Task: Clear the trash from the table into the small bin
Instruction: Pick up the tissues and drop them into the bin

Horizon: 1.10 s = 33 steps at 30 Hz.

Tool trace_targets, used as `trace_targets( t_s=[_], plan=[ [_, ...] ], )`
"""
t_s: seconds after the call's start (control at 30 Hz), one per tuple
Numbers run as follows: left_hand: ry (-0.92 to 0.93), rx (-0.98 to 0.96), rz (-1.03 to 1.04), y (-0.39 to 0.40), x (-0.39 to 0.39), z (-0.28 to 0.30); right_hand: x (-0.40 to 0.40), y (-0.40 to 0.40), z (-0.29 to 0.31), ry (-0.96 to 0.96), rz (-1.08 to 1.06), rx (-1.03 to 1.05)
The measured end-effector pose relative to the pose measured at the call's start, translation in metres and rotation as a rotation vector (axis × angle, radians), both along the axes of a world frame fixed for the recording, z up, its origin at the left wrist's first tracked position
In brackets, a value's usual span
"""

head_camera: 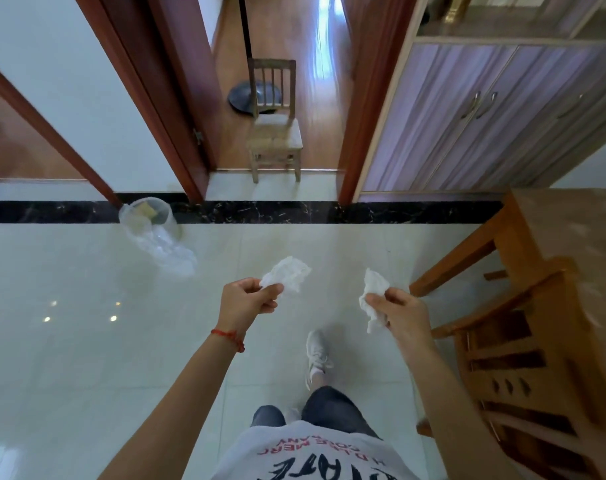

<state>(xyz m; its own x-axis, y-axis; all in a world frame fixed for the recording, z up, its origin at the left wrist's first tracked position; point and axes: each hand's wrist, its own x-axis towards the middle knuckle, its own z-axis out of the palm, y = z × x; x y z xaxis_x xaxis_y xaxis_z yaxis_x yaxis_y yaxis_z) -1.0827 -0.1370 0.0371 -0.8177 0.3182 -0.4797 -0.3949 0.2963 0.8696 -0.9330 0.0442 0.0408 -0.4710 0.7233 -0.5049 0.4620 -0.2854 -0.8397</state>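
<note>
Crumpled white tissues (287, 273) (374, 296) are being pinched in left hand (247, 299) and right hand (403, 311) above glossy pale tiled floor (69, 323); small clear-lined bin (149, 216) is standing by the doorway, brown wooden worktop (571, 237) at right.

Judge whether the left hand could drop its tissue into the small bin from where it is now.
Probably not yet: the left hand holds its tissue well short of the small bin against the wall. Only bare floor lies between.
</note>
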Motion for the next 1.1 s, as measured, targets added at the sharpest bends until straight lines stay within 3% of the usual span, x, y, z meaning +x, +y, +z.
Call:
trace_targets(
  t_s=[0.67,1.1],
  plan=[
    [-0.010,-0.026,-0.116,0.214,-0.237,-0.002,-0.218,0.198,0.004,-0.041,-0.010,0.060],
    [-0.051,-0.023,-0.361,0.332,-0.392,-0.001,-0.337,0.265,-0.002,-0.082,-0.223,0.089]
  ],
)
